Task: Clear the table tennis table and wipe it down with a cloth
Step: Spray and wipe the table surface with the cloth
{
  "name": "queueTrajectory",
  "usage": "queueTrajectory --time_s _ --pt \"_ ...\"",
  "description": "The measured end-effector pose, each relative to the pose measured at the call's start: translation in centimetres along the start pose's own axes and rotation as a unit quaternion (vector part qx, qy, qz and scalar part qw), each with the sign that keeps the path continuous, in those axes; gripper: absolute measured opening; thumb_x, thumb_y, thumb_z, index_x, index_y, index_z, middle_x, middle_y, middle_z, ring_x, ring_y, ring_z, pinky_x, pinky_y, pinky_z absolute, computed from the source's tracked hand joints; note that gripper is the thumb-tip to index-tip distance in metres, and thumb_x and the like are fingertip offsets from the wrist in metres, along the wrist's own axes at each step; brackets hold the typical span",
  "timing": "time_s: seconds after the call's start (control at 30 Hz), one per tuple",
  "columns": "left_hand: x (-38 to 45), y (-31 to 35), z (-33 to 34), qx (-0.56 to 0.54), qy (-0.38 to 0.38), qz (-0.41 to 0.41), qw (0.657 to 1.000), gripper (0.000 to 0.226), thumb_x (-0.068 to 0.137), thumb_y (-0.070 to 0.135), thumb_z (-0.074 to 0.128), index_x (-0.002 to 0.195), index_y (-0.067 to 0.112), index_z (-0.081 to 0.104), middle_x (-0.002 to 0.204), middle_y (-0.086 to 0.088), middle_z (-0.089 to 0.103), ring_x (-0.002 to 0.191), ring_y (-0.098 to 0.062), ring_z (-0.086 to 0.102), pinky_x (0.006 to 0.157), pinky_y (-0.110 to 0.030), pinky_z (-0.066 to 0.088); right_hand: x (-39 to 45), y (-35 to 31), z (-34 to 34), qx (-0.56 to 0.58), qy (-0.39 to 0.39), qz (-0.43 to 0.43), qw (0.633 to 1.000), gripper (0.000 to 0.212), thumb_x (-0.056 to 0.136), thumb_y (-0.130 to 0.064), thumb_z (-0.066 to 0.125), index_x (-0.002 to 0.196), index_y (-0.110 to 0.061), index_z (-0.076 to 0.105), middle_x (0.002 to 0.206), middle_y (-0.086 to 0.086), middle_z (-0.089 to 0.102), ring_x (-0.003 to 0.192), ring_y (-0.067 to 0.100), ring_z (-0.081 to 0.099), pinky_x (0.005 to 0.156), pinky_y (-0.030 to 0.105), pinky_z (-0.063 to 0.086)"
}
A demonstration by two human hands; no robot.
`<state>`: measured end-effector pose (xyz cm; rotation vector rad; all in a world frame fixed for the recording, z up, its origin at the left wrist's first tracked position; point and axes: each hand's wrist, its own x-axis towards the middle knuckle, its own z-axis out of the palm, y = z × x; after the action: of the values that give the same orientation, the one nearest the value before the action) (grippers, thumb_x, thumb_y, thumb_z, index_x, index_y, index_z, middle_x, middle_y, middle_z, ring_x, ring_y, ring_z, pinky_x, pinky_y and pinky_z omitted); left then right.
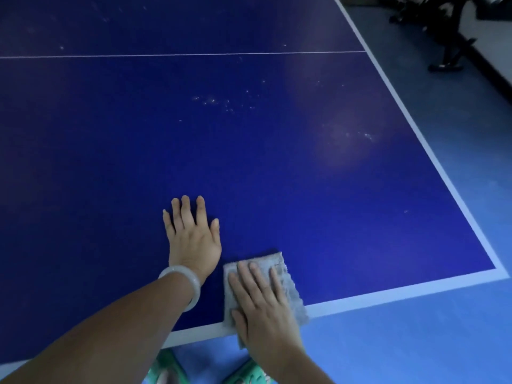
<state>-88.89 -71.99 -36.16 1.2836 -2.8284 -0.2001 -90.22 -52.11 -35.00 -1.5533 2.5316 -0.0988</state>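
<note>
The dark blue table tennis table (249,151) fills most of the view, with white lines along its near and right edges. My right hand (263,306) presses flat on a folded grey cloth (288,284) at the table's near edge. The cloth's near end hangs over that edge. My left hand (194,236) rests flat on the bare table just left of the cloth, fingers straight and spread, with a pale bangle (185,284) on the wrist. Small white specks (219,102) and a faint dusty smear (349,139) mark the surface farther out.
Light blue floor (415,336) lies beyond the near and right edges. Dark metal legs of some equipment (448,51) stand on the floor at the top right. A thin white centre line (180,54) crosses the table far off. Green shoes (166,367) show below the edge.
</note>
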Motion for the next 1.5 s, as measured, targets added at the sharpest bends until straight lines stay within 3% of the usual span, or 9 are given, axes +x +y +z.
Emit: queueTrajectory --time_s 0.07,0.17,0.37,0.53,0.67,0.87,1.0,1.33,1.5 --pt "0.0 -0.1 0.1 -0.002 0.001 -0.003 1.000 0.061 0.099 0.042 0.024 0.151 0.009 0.024 0.155 -0.023 0.021 0.147 -0.038 0.011 0.119 -0.056 0.008 -1.0 3.7 -0.1 -0.013 -0.005 0.004 1.000 0.059 0.091 -0.041 0.041 0.145 -0.018 0.045 0.154 -0.001 0.039 0.143 0.019 0.034 0.113 0.047 0.021" --pt "-0.1 0.1 0.1 -0.002 0.000 -0.003 1.000 0.061 0.100 0.042 0.026 0.151 0.009 0.024 0.155 -0.022 0.021 0.147 -0.038 0.011 0.119 -0.056 0.009 -2.6 11.6 -1.2 -0.021 0.033 0.201 0.979 0.062 0.089 -0.037 0.030 0.140 -0.011 0.052 0.150 0.008 0.044 0.139 0.025 0.042 0.113 0.051 0.025" --pt "-0.2 0.1 -0.2 0.001 0.003 -0.001 1.000 0.061 0.099 0.041 0.026 0.151 0.007 0.026 0.154 -0.025 0.023 0.146 -0.040 0.014 0.119 -0.057 0.011 -0.9 15.3 -1.9 0.046 0.094 0.472 0.875 0.057 0.102 -0.037 0.024 0.155 -0.017 0.020 0.163 0.004 0.012 0.151 0.021 0.007 0.120 0.049 0.001" --pt "-0.2 0.4 -0.6 0.007 -0.011 -0.003 1.000 0.062 0.099 0.041 0.023 0.152 0.007 0.023 0.155 -0.025 0.021 0.146 -0.040 0.013 0.119 -0.057 0.010 1.6 12.4 -1.2 0.024 0.071 0.367 0.927 0.065 0.096 -0.044 0.007 0.155 -0.020 0.014 0.163 0.001 0.009 0.151 0.017 0.002 0.121 0.043 -0.009" --pt "-0.2 0.3 -1.0 0.009 -0.028 -0.002 1.000 0.065 0.098 0.042 0.019 0.153 0.007 0.020 0.156 -0.026 0.019 0.147 -0.040 0.010 0.118 -0.058 0.009 1.4 12.5 -0.9 0.026 0.096 0.354 0.930 0.063 0.097 -0.042 0.016 0.153 -0.018 0.028 0.161 0.002 0.020 0.150 0.019 0.014 0.122 0.047 0.003" --pt "0.2 0.5 -1.1 -0.108 -0.012 -0.015 0.994 0.060 0.097 0.030 0.048 0.148 0.004 0.033 0.154 -0.027 0.022 0.147 -0.040 0.011 0.119 -0.057 0.009 1.6 12.9 -0.5 0.019 0.088 0.352 0.932 0.060 0.096 -0.038 0.024 0.152 -0.016 0.033 0.160 0.004 0.025 0.148 0.022 0.021 0.120 0.049 0.010" --pt "0.8 5.5 -1.8 -0.172 0.000 0.123 0.977 0.054 0.093 0.017 0.058 0.143 0.003 0.042 0.150 -0.022 0.032 0.144 -0.039 0.023 0.118 -0.054 0.017 1.6 12.8 -0.5 0.013 0.083 0.356 0.931 0.060 0.096 -0.037 0.025 0.151 -0.015 0.034 0.159 0.003 0.026 0.148 0.022 0.023 0.119 0.049 0.010" --pt "3.4 19.9 1.2 -0.054 -0.077 0.120 0.988 0.063 0.100 0.047 0.015 0.155 0.019 0.001 0.162 -0.013 -0.003 0.149 -0.031 -0.011 0.119 -0.053 -0.004 1.9 13.9 -1.4 0.013 0.071 0.331 0.941 0.062 0.092 -0.037 0.034 0.150 -0.015 0.034 0.158 0.005 0.028 0.146 0.020 0.024 0.115 0.050 0.017" --pt "2.8 20.2 1.7 0.008 -0.046 0.117 0.992 0.064 0.099 0.046 0.010 0.154 0.014 0.015 0.159 -0.018 0.017 0.149 -0.035 0.006 0.118 -0.056 0.009 -1.2 23.6 -3.0 0.014 0.070 0.313 0.947 0.061 0.091 -0.037 0.031 0.146 -0.014 0.042 0.154 0.005 0.037 0.142 0.022 0.034 0.115 0.049 0.019"
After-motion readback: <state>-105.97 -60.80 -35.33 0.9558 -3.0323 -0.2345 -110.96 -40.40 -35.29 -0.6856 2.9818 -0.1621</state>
